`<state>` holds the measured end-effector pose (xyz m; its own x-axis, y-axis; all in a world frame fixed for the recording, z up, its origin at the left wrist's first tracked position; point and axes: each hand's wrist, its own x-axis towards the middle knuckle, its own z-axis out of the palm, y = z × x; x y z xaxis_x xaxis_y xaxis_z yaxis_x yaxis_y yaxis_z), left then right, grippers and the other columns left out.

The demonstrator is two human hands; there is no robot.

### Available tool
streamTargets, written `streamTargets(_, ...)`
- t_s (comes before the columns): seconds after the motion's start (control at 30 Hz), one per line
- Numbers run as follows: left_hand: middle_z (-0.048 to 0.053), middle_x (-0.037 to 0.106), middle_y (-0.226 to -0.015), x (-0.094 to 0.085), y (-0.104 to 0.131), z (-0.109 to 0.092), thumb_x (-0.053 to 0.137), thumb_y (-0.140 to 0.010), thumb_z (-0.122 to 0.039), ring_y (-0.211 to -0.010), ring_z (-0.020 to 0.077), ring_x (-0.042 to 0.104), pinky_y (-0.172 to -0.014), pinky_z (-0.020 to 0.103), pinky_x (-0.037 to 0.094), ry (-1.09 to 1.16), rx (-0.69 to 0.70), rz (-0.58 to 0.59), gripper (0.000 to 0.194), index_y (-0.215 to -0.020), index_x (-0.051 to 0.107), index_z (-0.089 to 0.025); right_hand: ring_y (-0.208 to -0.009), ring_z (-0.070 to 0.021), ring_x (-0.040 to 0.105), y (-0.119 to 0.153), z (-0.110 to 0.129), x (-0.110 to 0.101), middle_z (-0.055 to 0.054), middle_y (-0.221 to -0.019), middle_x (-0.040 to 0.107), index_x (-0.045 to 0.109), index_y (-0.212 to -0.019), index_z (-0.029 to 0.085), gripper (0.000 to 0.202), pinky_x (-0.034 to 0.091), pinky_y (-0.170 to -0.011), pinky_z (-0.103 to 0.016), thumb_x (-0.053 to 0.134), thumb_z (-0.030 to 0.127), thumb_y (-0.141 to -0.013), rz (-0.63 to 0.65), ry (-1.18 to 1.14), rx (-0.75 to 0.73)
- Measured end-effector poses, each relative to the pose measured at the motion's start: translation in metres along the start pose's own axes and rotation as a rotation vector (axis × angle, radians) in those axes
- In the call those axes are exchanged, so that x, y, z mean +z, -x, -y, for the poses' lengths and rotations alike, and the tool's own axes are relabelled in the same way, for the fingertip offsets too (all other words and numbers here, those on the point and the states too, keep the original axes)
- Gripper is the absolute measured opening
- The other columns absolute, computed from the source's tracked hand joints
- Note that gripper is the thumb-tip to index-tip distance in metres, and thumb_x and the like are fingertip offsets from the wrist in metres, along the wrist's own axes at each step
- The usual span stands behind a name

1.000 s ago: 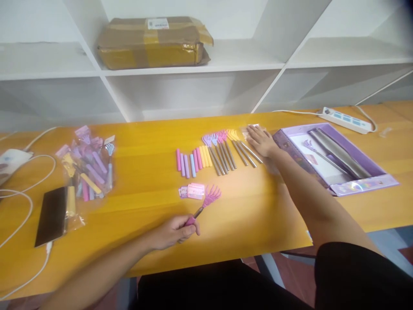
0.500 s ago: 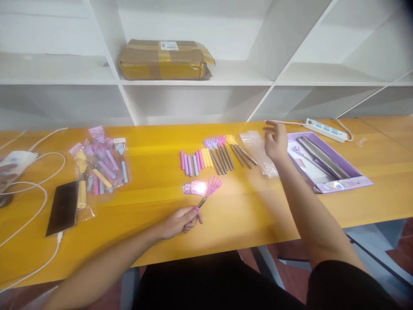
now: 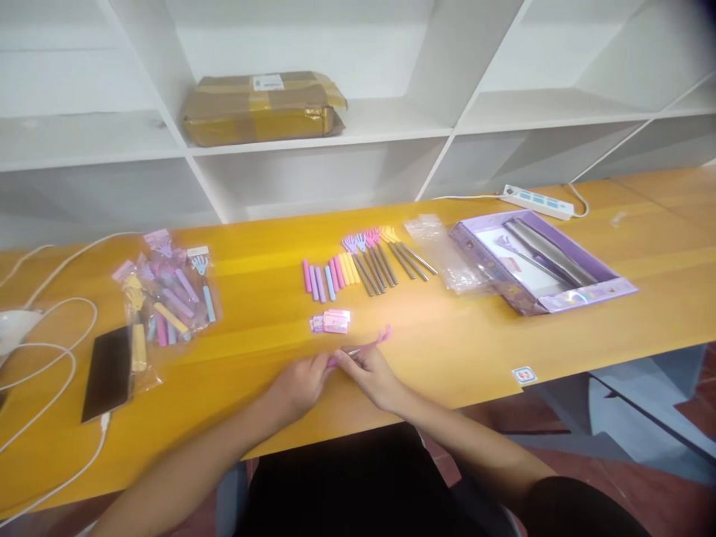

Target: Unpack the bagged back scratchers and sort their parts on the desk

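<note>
My left hand [image 3: 302, 382] is closed around the handle end of a pink back scratcher [image 3: 382, 335]. My right hand [image 3: 376, 377] grips its metal rod just beside, close to my left fingers. The claw head sticks out to the right, seen nearly edge-on. Small pink cards [image 3: 336, 321] lie just beyond my hands. Behind them is a row of coloured grip sleeves [image 3: 337, 273], pink, purple, blue and yellow. Metal-rod scratcher pieces [image 3: 376, 261] with coloured claw heads lie alongside that row.
Bagged back scratchers [image 3: 173, 287] lie at left, near a black phone [image 3: 109, 373] on a white cable. Clear plastic bags [image 3: 441, 253] touch an open purple box [image 3: 601, 287] at right. A power strip [image 3: 538, 201] and shelving with a taped carton [image 3: 262, 112] stand behind.
My right hand has come from beside the purple box to the pink back scratcher and taken hold of its rod. The scratcher has turned flatter, pointing right. The camera view has shifted slightly.
</note>
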<state>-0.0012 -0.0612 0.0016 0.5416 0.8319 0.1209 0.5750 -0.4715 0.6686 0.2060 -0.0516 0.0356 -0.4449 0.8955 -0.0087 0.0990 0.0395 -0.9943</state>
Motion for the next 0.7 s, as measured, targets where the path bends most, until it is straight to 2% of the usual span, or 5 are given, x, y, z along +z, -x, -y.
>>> streamTargets(0.13,0.005,0.071,-0.075,0.007,0.004,-0.001,0.035,-0.119,-0.036,-0.062,0.0185,0.069,-0.058,0.027,0.05,-0.364,0.166,-0.137,0.038,-0.095,0.061,-0.019,-0.062,-0.0164,0.05,0.008,0.003,0.003,0.001,-0.061,0.05,0.056,-0.064,0.022,0.066,0.054,-0.073,-0.034,0.056,0.078,-0.101,-0.073,-0.088,0.052)
streamTargets(0.27,0.003,0.067,-0.069,0.005,0.006,-0.014,0.039,-0.118,-0.029,-0.056,0.017,0.066,-0.053,0.026,0.045,-0.503,0.24,-0.116,0.035,-0.092,0.06,-0.019,-0.058,-0.0146,0.042,0.019,0.002,0.004,0.001,-0.06,0.043,0.047,-0.063,0.023,0.068,0.045,-0.06,-0.031,0.048,0.077,-0.104,-0.132,-0.045,0.005)
streamTargets(0.47,0.002,0.064,-0.066,-0.006,0.005,-0.039,0.04,-0.117,-0.027,-0.053,0.0172,0.062,-0.05,0.028,0.039,-0.456,0.296,-0.102,0.034,-0.088,0.056,-0.021,-0.055,-0.013,0.029,0.036,0.019,-0.012,0.003,-0.06,0.031,0.033,-0.066,0.024,0.063,0.029,-0.053,-0.03,0.04,0.069,-0.11,-0.124,0.064,-0.037)
streamTargets(0.57,0.001,0.063,-0.065,-0.009,0.006,-0.054,0.04,-0.117,-0.028,-0.052,0.017,0.06,-0.049,0.029,0.039,-0.401,0.302,-0.099,0.034,-0.087,0.053,-0.022,-0.055,-0.0127,0.028,0.048,0.031,-0.024,0.004,-0.061,0.028,0.029,-0.068,0.024,0.059,0.026,-0.054,-0.03,0.039,0.06,-0.113,-0.077,0.115,-0.078)
streamTargets(0.7,-0.001,0.062,-0.067,-0.013,0.011,-0.068,0.038,-0.118,-0.029,-0.053,0.0156,0.059,-0.052,0.029,0.042,-0.299,0.277,-0.009,0.033,-0.088,0.051,-0.023,-0.055,-0.012,0.028,0.061,0.04,-0.036,0.004,-0.062,0.028,0.028,-0.07,0.023,0.053,0.025,-0.056,-0.03,0.042,0.047,-0.114,-0.039,0.178,-0.143)
